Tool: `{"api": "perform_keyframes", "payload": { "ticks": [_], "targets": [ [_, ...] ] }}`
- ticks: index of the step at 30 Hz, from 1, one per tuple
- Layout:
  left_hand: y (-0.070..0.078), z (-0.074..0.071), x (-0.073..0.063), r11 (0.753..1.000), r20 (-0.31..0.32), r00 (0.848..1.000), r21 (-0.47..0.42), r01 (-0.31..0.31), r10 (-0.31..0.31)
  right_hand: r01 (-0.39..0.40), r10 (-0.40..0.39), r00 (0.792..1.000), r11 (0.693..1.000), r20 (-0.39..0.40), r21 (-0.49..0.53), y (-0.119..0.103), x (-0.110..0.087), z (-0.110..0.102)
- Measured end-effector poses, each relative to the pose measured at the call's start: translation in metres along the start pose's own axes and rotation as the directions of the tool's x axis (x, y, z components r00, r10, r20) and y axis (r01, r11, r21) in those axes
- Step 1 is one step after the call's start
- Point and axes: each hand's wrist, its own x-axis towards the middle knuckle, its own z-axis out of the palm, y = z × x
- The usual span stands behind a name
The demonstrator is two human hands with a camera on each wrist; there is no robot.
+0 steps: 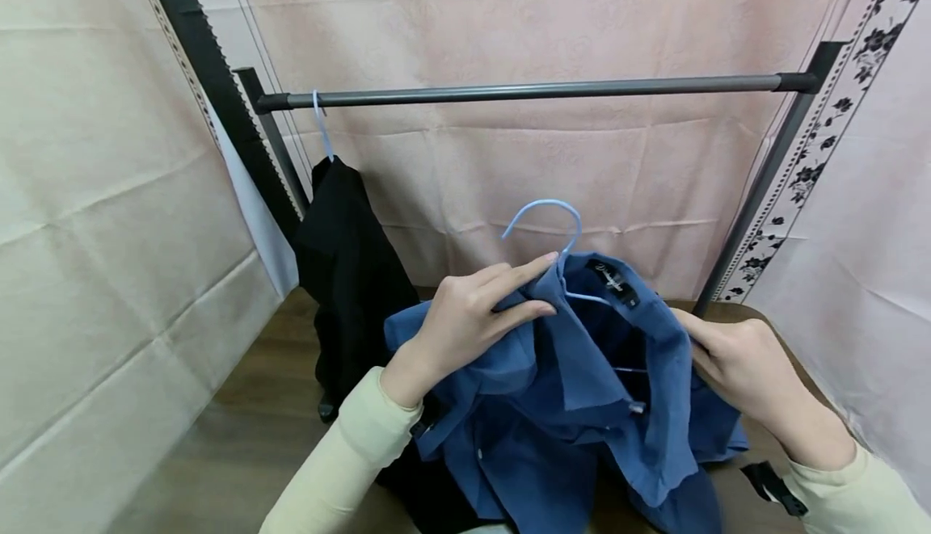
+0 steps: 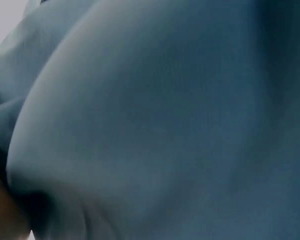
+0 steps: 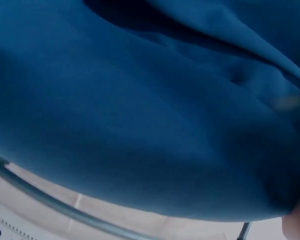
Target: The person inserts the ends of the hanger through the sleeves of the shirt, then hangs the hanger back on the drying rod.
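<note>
A blue collared shirt (image 1: 524,445) hangs in front of me between both hands. Inside it is a light blue hanger (image 1: 547,202), its hook rising out of the collar and its lower parts showing through the neck opening. My left hand (image 1: 465,316) pinches the collar near the base of the hook, thumb and fingers on the cloth. On the other side, my right hand (image 1: 756,372) grips the shirt by the shoulder; its fingertips are hidden behind the fabric. Blue cloth (image 2: 150,110) fills most of the left wrist view, and shirt fabric (image 3: 130,110) covers much of the right wrist view.
Above the shirt a dark metal rail (image 1: 509,93) runs across the rack. A black garment (image 1: 349,251) hangs at its left end on a light hanger (image 1: 322,126). Pale cloth (image 1: 109,195) surrounds the rack, with a brown wood-look surface (image 1: 247,421) below.
</note>
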Motion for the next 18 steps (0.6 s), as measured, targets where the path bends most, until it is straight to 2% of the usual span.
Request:
{"api": "perform_keyframes", "payload": {
  "ticks": [5, 9, 13, 15, 18],
  "targets": [
    [-0.01, -0.017, -0.004, 1.0, 0.051, 0.999, -0.026, 0.007, -0.005, -0.034, 0.026, 0.996, 0.994, -0.085, -0.101, 0.01, -0.009, -0.017],
    [-0.022, -0.032, -0.009, 0.994, 0.039, 0.998, -0.1, 0.045, -0.041, -0.078, 0.055, 0.988, 0.984, -0.144, -0.163, 0.019, -0.016, -0.032],
    [-0.031, -0.039, -0.014, 0.972, 0.011, 0.989, -0.188, 0.144, -0.145, -0.114, 0.089, 0.988, 0.971, -0.126, -0.21, 0.023, -0.021, -0.047],
    [-0.036, -0.039, -0.017, 0.954, 0.01, 0.979, -0.223, 0.203, -0.206, -0.121, 0.098, 0.989, 0.967, -0.111, -0.225, 0.023, -0.022, -0.051],
    [-0.041, -0.036, -0.022, 0.92, 0.045, 0.955, -0.258, 0.294, -0.293, -0.117, 0.097, 0.991, 0.963, -0.094, -0.243, 0.023, -0.025, -0.055]
  ]
}}
